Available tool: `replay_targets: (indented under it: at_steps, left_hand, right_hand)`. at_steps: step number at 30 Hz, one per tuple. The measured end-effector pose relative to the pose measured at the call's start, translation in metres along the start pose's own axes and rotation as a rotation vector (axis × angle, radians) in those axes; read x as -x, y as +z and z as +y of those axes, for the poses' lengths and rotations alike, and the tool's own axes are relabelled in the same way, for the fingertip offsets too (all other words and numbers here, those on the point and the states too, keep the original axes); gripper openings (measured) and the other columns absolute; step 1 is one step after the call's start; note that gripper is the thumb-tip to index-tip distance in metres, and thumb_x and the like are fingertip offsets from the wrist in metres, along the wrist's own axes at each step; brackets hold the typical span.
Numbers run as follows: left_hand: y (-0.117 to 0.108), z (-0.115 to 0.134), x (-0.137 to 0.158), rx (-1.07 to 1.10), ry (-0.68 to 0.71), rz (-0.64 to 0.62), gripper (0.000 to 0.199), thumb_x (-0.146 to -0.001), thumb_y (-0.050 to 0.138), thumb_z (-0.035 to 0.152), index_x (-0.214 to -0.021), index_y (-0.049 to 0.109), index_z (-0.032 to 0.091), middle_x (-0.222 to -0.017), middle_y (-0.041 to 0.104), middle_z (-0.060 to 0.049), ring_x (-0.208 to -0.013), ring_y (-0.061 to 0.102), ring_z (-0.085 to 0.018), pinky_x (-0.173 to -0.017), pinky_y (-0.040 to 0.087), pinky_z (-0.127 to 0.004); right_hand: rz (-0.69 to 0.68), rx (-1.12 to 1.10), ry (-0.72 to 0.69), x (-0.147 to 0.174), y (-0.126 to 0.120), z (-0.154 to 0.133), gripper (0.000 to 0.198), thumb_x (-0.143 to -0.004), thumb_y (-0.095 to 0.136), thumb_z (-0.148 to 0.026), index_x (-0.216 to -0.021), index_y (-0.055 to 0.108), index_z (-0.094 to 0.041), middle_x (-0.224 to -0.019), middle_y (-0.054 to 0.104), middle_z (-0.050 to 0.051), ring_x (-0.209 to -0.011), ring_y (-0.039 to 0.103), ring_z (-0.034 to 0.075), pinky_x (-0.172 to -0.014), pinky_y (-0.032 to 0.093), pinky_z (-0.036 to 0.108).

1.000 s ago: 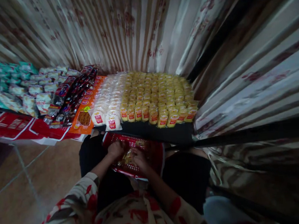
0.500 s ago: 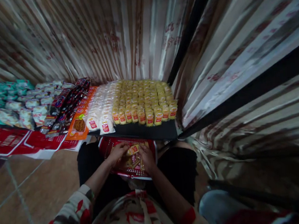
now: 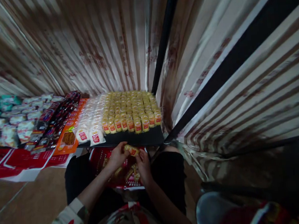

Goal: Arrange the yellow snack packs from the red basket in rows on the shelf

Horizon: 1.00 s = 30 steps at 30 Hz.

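Left hand (image 3: 118, 157) first: thumb and fingers are closed on the left end of a small yellow packet (image 3: 131, 150). The packet sits between the two hands, label up and slightly tilted, its middle showing. Right hand (image 3: 144, 164) has its fingertips pinched in at the other end, so barely any gap in either grip. All this is just above a red basket-print bag (image 3: 97, 158) on the lap, with more wrapped pieces (image 3: 135, 174) on or in it, can't tell which.

Black shelf (image 3: 146, 137) behind, left to right: teal packets (image 3: 11, 100), white printed ones (image 3: 17, 118), dark shiny packs (image 3: 59, 114), an orange pack (image 3: 68, 139), clear-wrapped white packets (image 3: 96, 135), then tight rows of yellow packets (image 3: 129, 106). Red printed sheets (image 3: 26, 162) hang off the front at far left.
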State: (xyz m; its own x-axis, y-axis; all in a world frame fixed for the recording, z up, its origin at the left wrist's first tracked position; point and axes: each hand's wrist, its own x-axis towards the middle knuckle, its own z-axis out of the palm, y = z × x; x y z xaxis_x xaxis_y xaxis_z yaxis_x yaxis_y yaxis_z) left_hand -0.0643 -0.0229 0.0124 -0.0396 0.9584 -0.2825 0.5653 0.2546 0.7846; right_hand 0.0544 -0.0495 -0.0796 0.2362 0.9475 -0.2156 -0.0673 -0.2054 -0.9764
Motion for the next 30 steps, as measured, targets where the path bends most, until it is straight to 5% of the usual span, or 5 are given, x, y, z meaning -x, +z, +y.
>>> replay_targets:
  at_steps: [4, 10, 18, 30]
  left_hand:
    - [-0.005, 0.033, -0.007, -0.196, 0.129, 0.04, 0.036, -0.076, 0.051, 0.015, -0.112, 0.052, 0.018, -0.101, 0.065, -0.003, -0.086, 0.06, -0.014, -0.081, 0.046, -0.025]
    - [0.001, 0.077, -0.03, -0.287, 0.383, 0.057, 0.036, -0.079, 0.05, 0.019, -0.115, 0.053, 0.015, -0.102, 0.064, -0.005, -0.09, 0.06, -0.017, -0.085, 0.045, -0.028]
    - [0.026, 0.124, -0.056, -0.479, 0.558, -0.029, 0.034, -0.083, 0.045, 0.018, -0.116, 0.054, 0.016, -0.107, 0.061, -0.007, -0.096, 0.058, -0.017, -0.088, 0.045, -0.028]
    - [0.056, 0.142, -0.079, -0.736, 0.538, -0.073, 0.024, -0.087, 0.04, 0.019, -0.107, 0.053, 0.015, -0.113, 0.052, -0.012, -0.09, 0.06, -0.018, -0.077, 0.049, -0.027]
  right_hand:
    - [0.159, 0.184, -0.233, 0.005, -0.008, -0.025, 0.047, -0.08, 0.044, -0.031, -0.124, 0.042, -0.015, -0.128, 0.046, 0.017, -0.117, 0.048, 0.023, -0.097, 0.041, 0.041]
    - [0.174, 0.361, -0.483, 0.009, -0.018, -0.056, 0.044, -0.085, 0.037, -0.025, -0.128, 0.042, -0.018, -0.137, 0.039, 0.013, -0.128, 0.035, 0.023, -0.104, 0.033, 0.046]
    - [0.215, 0.512, -0.608, -0.021, -0.032, -0.067, 0.052, -0.088, 0.034, -0.023, -0.139, 0.03, -0.016, -0.145, 0.031, 0.014, -0.135, 0.026, 0.025, -0.106, 0.029, 0.049]
    - [0.226, 0.556, -0.595, -0.064, -0.044, -0.056, 0.058, -0.082, 0.034, -0.017, -0.14, 0.03, -0.012, -0.144, 0.033, 0.014, -0.134, 0.028, 0.025, -0.106, 0.031, 0.049]
